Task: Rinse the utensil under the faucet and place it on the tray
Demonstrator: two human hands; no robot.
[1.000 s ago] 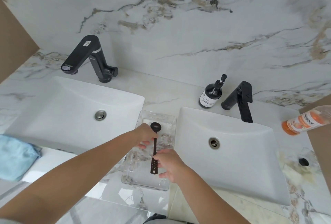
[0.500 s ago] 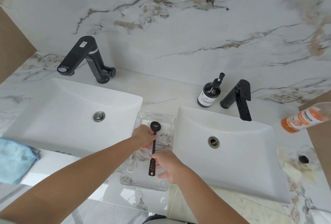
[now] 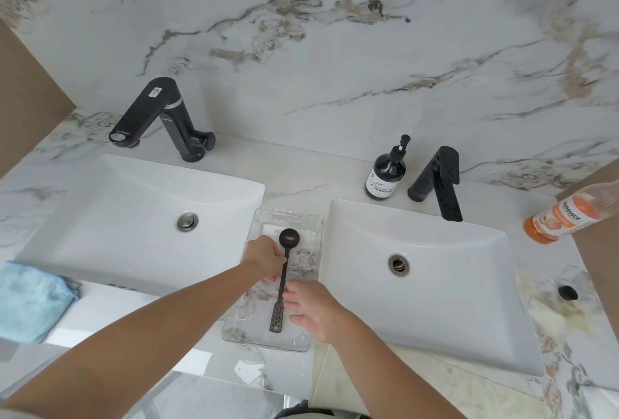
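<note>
The right hand (image 3: 315, 309) is now lying open, having let go of the spoon (image 3: 283, 279); the left hand (image 3: 266, 259) is still pinching its stem over the tray (image 3: 301, 219).

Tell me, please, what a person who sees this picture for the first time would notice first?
Both hands meet over a clear plastic tray on the counter between two white sinks: the left hand touches the stem of a dark wooden spoon, the right hand lies open beside its perforated handle. Two black faucets stand behind the sinks, the left faucet and the right faucet, beside a dark pump bottle.
</note>
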